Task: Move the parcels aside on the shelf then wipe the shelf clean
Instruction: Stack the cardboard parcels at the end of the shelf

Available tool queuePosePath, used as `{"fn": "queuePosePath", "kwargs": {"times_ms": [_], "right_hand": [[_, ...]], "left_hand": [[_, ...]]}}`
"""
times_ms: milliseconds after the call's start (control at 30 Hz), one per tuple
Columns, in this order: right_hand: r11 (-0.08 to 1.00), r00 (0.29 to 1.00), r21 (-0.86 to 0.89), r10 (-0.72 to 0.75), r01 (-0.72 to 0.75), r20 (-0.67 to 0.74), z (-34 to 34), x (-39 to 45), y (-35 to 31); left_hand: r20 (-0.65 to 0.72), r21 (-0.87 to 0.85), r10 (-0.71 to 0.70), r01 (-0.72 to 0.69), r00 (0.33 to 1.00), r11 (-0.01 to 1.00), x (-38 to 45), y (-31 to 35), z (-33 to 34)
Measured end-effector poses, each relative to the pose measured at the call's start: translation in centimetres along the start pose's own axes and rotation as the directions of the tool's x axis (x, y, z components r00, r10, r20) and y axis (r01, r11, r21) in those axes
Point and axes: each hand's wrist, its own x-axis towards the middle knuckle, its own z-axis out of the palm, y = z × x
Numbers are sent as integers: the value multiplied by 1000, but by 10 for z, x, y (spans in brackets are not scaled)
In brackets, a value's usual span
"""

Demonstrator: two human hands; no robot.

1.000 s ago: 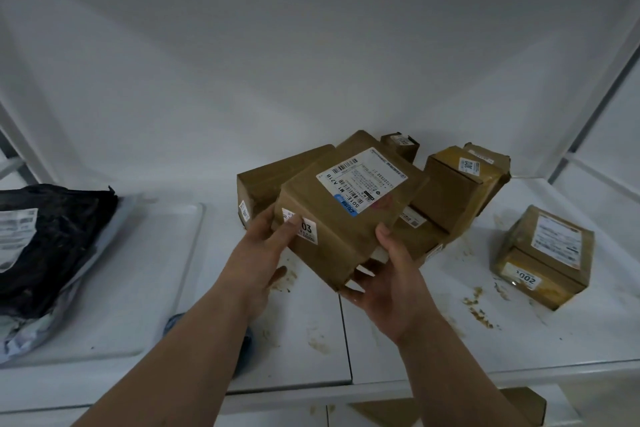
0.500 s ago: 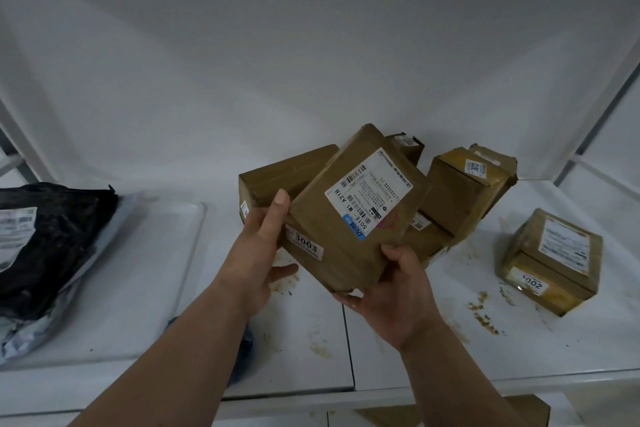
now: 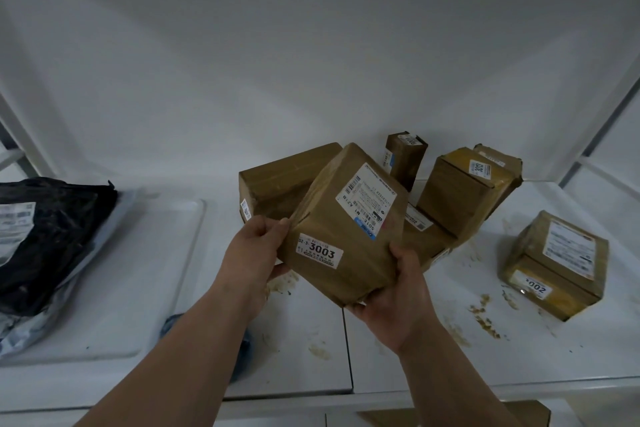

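Head view shows left hand (image 3: 258, 251) and right hand (image 3: 398, 295) gripping opposite corners of a taped box (image 3: 346, 232), seemingly stiff, light, slick.

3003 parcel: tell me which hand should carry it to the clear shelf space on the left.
Probably the left hand. It already grips the parcel on the side toward the bare shelf; the right hand holds the bottom right corner and would have to reach across.
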Motion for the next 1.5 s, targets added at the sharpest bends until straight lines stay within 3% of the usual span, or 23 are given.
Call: {"fn": "queuePosePath", "kwargs": {"times_ms": [333,567,667,967,1133,1300,1500], "right_hand": [[997,991,54,-56,63,-122,-13,9,3],[997,984,-19,-75,73,-159,-16,7,3],[993,979,-38,-115,111,-167,-16,6,0],[923,981,-353,-184,152,-57,-22,7,-4],[878,975,-444,-219,180,-37,-22,3,-7],[879,977,-447,-208,165,-50,-20,2,-4],[938,981,-297,-192,180,-12,-18,0,-4]], "left_hand": [[52,-1,83,-83,995,997,-2,-16,3],[73,191,172,-183,982,964,-1,-19,8],[67,284,135,-149,989,947,-3,-19,10],[86,166,43,-56,995,985,-11,-20,17],[120,152,79,-97,990,984,-12,-24,15],[140,184,111,-136,984,973,-15,-23,8],[176,23,63,-68,982,997,-18,-19,0]]}}
